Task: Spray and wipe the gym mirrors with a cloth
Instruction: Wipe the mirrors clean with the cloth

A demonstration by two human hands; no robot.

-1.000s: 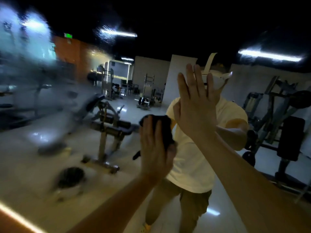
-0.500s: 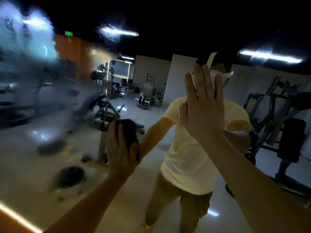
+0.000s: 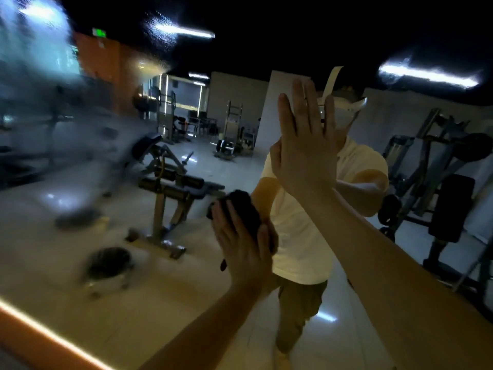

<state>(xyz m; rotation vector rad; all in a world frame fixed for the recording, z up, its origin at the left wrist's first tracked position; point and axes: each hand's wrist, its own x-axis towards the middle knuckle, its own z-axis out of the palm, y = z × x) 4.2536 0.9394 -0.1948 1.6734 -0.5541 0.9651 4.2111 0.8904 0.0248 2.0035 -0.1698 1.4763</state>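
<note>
The gym mirror (image 3: pixel 80 284) fills the view, and its left part (image 3: pixel 53 124) is hazy with smeared spray. My left hand (image 3: pixel 240 252) presses a dark cloth (image 3: pixel 246 209) flat against the glass near the middle, fingers straight and pointing up. The cloth sticks out above and to the right of my fingers. Higher and to the right, my right hand (image 3: pixel 306 150) lies flat on the mirror with its fingers spread, holding nothing. No spray bottle is in view.
An orange lit strip (image 3: pixel 40 329) runs along the mirror's lower left edge. The glass reflects me in a pale yellow shirt (image 3: pixel 298 236), a weight bench (image 3: pixel 170 182), a machine (image 3: pixel 440 182) at the right and ceiling lights.
My left hand swept the cloth to the left across the glass and has come back right, near the middle. My right hand has stayed flat on the mirror in nearly the same place.
</note>
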